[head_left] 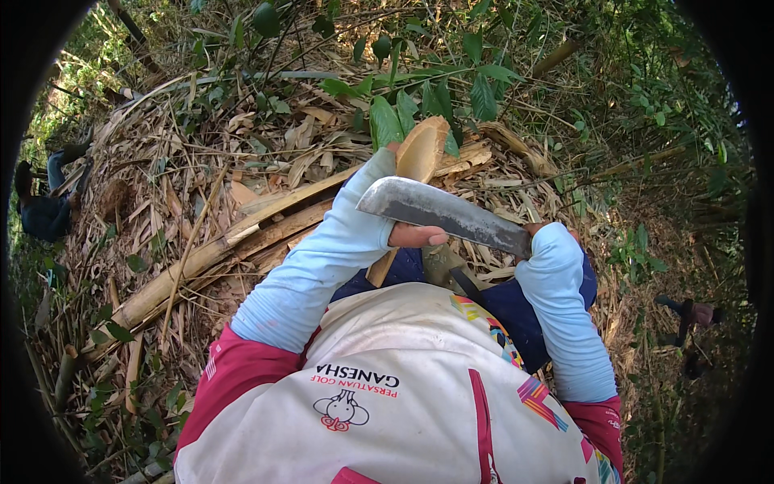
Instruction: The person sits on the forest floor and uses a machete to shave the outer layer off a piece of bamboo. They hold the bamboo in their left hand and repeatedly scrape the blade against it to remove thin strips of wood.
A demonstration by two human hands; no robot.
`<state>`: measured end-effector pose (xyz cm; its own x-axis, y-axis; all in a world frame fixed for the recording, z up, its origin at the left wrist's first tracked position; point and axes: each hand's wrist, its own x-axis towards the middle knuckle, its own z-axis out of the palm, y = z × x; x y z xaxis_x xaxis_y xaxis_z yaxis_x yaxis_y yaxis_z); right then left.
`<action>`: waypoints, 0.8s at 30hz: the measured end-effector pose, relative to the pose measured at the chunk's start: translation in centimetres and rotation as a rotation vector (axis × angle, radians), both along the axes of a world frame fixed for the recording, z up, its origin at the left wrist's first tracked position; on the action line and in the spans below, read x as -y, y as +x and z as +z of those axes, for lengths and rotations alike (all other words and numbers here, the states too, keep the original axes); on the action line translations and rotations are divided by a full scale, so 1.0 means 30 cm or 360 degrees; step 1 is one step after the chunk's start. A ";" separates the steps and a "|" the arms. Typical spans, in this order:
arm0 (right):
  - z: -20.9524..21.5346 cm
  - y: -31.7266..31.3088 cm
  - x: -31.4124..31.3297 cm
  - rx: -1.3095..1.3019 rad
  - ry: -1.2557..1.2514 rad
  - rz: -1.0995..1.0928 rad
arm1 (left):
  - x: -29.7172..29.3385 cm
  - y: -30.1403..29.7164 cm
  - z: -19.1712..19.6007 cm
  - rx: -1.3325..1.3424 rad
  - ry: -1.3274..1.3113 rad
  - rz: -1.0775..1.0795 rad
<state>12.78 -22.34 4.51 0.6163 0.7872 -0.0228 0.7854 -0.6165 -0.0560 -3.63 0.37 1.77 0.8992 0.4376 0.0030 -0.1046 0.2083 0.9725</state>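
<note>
My left hand [385,216], covered to the fingers by a light blue sleeve, is closed around a pale carved piece of wood [422,153]. The wood has a broad rounded upper end with a smooth, scooped-looking face, and its narrow lower end shows below my hand. In my right hand [548,242], also sleeved in light blue, is a machete [447,212]; my fist hides its handle. The wide dark blade points left and lies across in front of the wood, its tip close to my left wrist. My left thumb sticks out just under the blade.
Split bamboo or wood poles [189,270] lie slantwise on dry leaves and chips [310,145]. Green leafy plants [435,101] stand just beyond my hands. One person [50,198] is at the far left, another [693,315] at the far right. My knees [528,319] are below the machete.
</note>
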 end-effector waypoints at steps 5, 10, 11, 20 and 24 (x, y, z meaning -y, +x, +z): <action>-0.021 0.008 0.014 -0.0024 0.0017 -0.0055 | 0.016 -0.001 -0.009 0.0032 0.0046 0.0057; -0.008 0.015 0.014 -0.0034 -0.0010 -0.0093 | 0.030 0.002 -0.003 0.0011 -0.0051 0.0024; -0.009 0.018 0.016 -0.0043 -0.0017 -0.0108 | 0.032 0.002 -0.004 0.0010 -0.0032 0.0024; 0.014 0.003 0.013 0.0066 0.0063 -0.0071 | 0.036 0.020 -0.036 0.0352 0.0177 0.0001; 0.000 0.012 0.021 0.0068 0.0113 -0.0063 | 0.035 0.021 -0.033 0.0436 0.0274 -0.0018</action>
<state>13.13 -22.96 4.51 0.6461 0.7609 0.0592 0.7631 -0.6427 -0.0680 -2.99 -0.69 0.77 0.8594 0.3997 0.3187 -0.3661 0.0460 0.9295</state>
